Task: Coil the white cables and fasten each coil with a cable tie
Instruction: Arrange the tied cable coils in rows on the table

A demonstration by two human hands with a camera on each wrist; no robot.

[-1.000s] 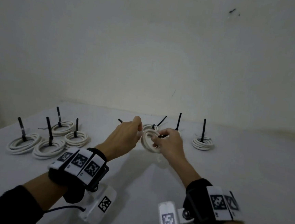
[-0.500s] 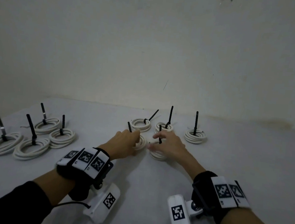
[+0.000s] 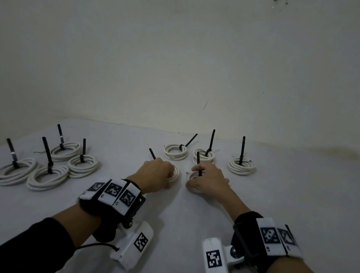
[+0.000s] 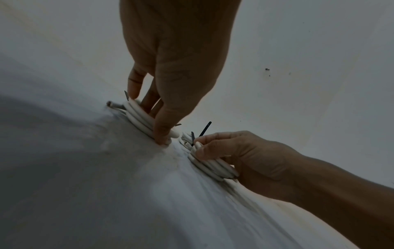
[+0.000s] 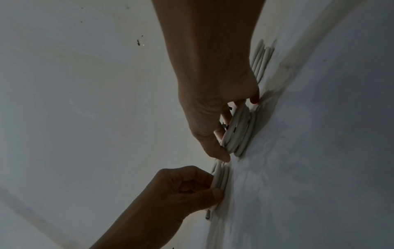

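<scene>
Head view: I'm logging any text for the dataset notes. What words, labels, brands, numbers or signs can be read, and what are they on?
No readable words, brands or numbers in any view.
Left wristband: three black-and-white square marker patterns, tiny marks beneath too small to read.
Right wristband: two such patterns, small marks beneath unreadable.
Left wrist camera and right wrist camera: one marker pattern each, no letters.
Cable coils, ties, wall: no text.

Bare, dim recording room rather than a home: plain off-white plaster wall (image 3: pixel 182 49) with scuff marks, white cloth-covered table (image 3: pixel 298 212), rows of tied white cable coils (image 3: pixel 15 171), nothing domestic.
</scene>
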